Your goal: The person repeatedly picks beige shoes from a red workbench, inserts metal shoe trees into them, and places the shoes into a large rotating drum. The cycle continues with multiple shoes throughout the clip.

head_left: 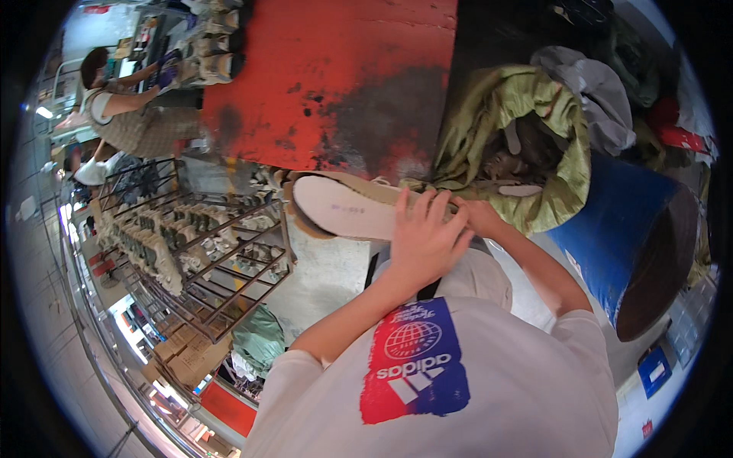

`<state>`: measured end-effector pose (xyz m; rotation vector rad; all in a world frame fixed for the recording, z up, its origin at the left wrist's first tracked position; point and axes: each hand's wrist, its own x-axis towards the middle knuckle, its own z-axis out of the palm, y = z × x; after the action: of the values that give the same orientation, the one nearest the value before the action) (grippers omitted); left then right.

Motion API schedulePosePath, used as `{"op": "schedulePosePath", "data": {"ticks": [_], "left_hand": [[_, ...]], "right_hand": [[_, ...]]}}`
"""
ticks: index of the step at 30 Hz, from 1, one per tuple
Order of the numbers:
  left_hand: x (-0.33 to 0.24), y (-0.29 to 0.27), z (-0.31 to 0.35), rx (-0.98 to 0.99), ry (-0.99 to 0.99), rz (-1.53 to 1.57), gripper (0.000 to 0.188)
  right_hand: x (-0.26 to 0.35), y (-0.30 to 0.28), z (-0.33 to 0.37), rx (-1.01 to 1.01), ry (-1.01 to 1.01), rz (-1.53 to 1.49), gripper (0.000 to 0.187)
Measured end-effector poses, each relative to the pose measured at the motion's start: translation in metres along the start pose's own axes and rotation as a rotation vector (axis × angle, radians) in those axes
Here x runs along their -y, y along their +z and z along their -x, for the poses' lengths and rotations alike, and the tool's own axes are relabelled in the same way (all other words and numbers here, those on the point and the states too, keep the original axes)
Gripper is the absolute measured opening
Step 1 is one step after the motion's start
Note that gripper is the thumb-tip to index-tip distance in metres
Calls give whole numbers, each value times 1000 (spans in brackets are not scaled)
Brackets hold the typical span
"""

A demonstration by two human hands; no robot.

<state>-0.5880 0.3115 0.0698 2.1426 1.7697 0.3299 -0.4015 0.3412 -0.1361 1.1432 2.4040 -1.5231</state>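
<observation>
A tan shoe upper [324, 224] is held with its pale, flat insole board [347, 208] facing up and its rounded end pointing left. My left hand [429, 238] is closed over the right part of it, fingers bent across the board. Farther right, my right hand [475, 217] grips the same end; its fingers are partly hidden behind the left hand. Just beyond my right hand stands an open olive-green sack [561, 107] holding brown pieces, with a pale sole-shaped piece [519, 190] near its mouth.
A red, black-stained worktop [328, 69] lies ahead. At left stands a metal rack [229, 286] full of shoe parts. A blue drum [611, 229] lies tilted at right, below a grey sack [592, 91]. Another person [126, 114] works at far left beside a row of shoes [216, 57].
</observation>
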Motion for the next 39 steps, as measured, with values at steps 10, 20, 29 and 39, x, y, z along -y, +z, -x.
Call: {"op": "schedulePosePath", "data": {"ticks": [10,20,29,39], "left_hand": [[-18,24,-34,86,117,-124,47],[-24,46,-13,156,124,-339,28],[-7,41,-17,323,258,-331,23],[23,-27,0,-309,258,195,23]], "right_hand": [[22,13,-1,-72,186,119,48],[-64,53,-20,43,525,113,56],[-125,-29,-23,191,719,413,46],[31,-107,-128,178,533,123,46]]}}
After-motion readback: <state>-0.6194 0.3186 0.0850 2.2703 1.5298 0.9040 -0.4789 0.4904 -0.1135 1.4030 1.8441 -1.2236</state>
